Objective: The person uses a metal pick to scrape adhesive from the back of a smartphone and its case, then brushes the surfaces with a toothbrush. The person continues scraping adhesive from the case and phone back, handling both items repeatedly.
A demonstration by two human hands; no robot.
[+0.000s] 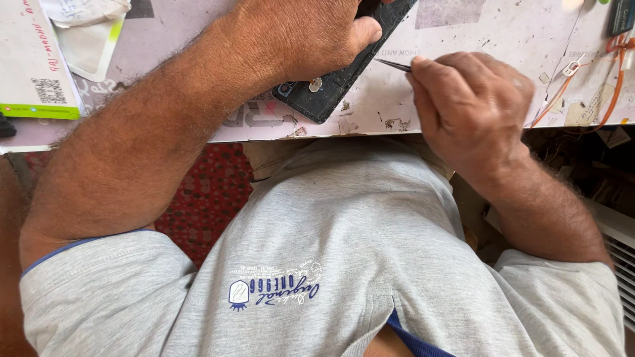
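1. The left hand (297,36) pressed down on a black phone (331,89), its fingers clamped around the edge, thumb on the rim.
2. The phone lay slantwise on the pale, scuffed surface (503,39), near its front edge.
3. The right hand (469,106) pinched thin tweezers (393,65), tip pointing toward the phone (just short of touching it).
4. Orange wires (612,79) lay to the right, a booklet (30,66) far left.

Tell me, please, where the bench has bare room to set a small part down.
Bare bench lies between the right hand and the orange wires, and between the phone and the booklet. Around the tweezers it is crowded.
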